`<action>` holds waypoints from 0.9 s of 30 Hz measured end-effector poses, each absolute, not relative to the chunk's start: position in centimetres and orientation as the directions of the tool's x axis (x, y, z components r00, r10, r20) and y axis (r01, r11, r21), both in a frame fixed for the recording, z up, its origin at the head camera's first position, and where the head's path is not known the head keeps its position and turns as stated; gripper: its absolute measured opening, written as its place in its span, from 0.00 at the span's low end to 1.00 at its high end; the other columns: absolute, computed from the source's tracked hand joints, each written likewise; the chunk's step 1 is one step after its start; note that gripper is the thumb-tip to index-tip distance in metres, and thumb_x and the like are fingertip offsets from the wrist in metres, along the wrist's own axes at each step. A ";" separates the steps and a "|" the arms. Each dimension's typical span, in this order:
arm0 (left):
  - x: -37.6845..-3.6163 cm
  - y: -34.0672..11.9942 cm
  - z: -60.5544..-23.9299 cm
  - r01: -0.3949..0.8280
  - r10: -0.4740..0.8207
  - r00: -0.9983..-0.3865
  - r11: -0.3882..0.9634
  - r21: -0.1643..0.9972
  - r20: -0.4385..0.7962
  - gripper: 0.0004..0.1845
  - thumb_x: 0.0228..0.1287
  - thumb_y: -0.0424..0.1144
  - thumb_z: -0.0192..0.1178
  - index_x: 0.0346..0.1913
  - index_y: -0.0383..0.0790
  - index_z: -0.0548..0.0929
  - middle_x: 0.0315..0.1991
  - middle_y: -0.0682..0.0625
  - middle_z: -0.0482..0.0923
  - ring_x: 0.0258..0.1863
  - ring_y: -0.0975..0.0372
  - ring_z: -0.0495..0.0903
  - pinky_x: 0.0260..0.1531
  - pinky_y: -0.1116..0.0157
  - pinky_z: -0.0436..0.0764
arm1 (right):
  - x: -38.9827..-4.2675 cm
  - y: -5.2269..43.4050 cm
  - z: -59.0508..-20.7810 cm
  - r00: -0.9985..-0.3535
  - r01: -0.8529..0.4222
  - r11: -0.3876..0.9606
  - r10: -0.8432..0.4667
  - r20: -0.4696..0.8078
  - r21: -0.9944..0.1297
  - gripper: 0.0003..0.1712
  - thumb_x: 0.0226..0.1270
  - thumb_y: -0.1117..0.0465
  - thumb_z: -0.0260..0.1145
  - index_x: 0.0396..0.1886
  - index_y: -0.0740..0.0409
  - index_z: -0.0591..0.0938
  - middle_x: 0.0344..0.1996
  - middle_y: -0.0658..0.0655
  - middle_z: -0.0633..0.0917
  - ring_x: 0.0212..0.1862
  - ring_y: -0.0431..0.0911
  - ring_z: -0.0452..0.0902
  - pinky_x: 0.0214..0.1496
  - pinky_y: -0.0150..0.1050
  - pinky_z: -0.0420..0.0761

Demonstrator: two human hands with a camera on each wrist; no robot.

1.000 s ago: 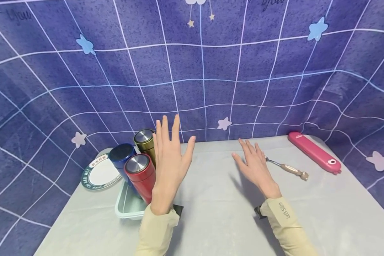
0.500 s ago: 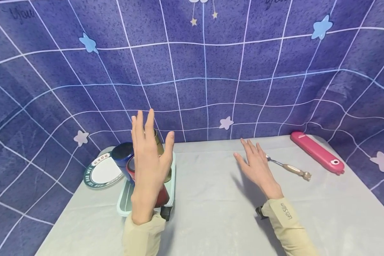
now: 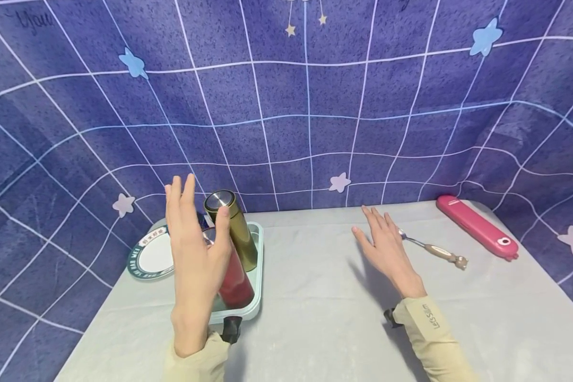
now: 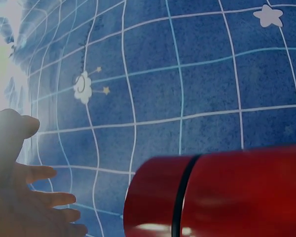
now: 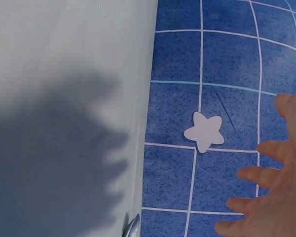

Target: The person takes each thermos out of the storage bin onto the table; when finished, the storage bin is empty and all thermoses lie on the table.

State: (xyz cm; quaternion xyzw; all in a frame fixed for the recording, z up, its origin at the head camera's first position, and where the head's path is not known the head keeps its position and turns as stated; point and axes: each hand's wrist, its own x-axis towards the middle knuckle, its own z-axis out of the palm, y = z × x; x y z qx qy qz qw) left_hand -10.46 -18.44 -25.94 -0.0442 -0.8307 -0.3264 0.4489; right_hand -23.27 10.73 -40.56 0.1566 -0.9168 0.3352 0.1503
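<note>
Room lies wide across the middle of the surface (image 3: 315, 297), bare between my hands. My left hand (image 3: 196, 260) is raised, fingers straight and spread, gripping nothing, just in front of three flasks: red (image 3: 236, 286), gold (image 3: 234, 228), and a blue one mostly hidden. They stand in one tray (image 3: 258, 265) near the left edge, one plate (image 3: 150, 257) beside it. My right hand (image 3: 387, 252) hovers flat and empty, just left of one spoon (image 3: 434, 252). One pink case (image 3: 477, 227) lies at the far right edge.
</note>
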 end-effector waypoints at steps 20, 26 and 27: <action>-9.3 -24.0 -27.7 0.263 -0.390 -0.618 0.716 0.647 0.683 0.28 0.68 0.42 0.52 0.71 0.48 0.62 0.70 0.54 0.58 0.69 0.65 0.54 0.68 0.62 0.53 | -23.1 10.9 -40.4 -0.893 -0.412 0.679 -0.167 0.417 -0.608 0.36 0.72 0.45 0.50 0.72 0.58 0.59 0.69 0.67 0.59 0.70 0.67 0.46 0.67 0.65 0.47; -9.4 -25.6 -28.9 0.170 -0.460 -0.684 0.654 0.737 0.566 0.27 0.71 0.45 0.48 0.71 0.49 0.62 0.70 0.53 0.59 0.68 0.64 0.55 0.67 0.62 0.54 | -23.2 11.0 -40.3 -0.886 -0.425 0.667 -0.170 0.431 -0.612 0.36 0.72 0.45 0.50 0.72 0.57 0.58 0.70 0.67 0.59 0.70 0.67 0.46 0.69 0.62 0.46; -9.5 -25.9 -29.1 0.148 -0.473 -0.698 0.638 0.756 0.537 0.27 0.71 0.46 0.48 0.71 0.50 0.61 0.70 0.53 0.59 0.68 0.64 0.55 0.67 0.61 0.54 | -23.2 10.9 -40.3 -0.885 -0.429 0.664 -0.171 0.434 -0.613 0.35 0.72 0.45 0.50 0.72 0.57 0.58 0.70 0.67 0.59 0.70 0.67 0.46 0.69 0.62 0.46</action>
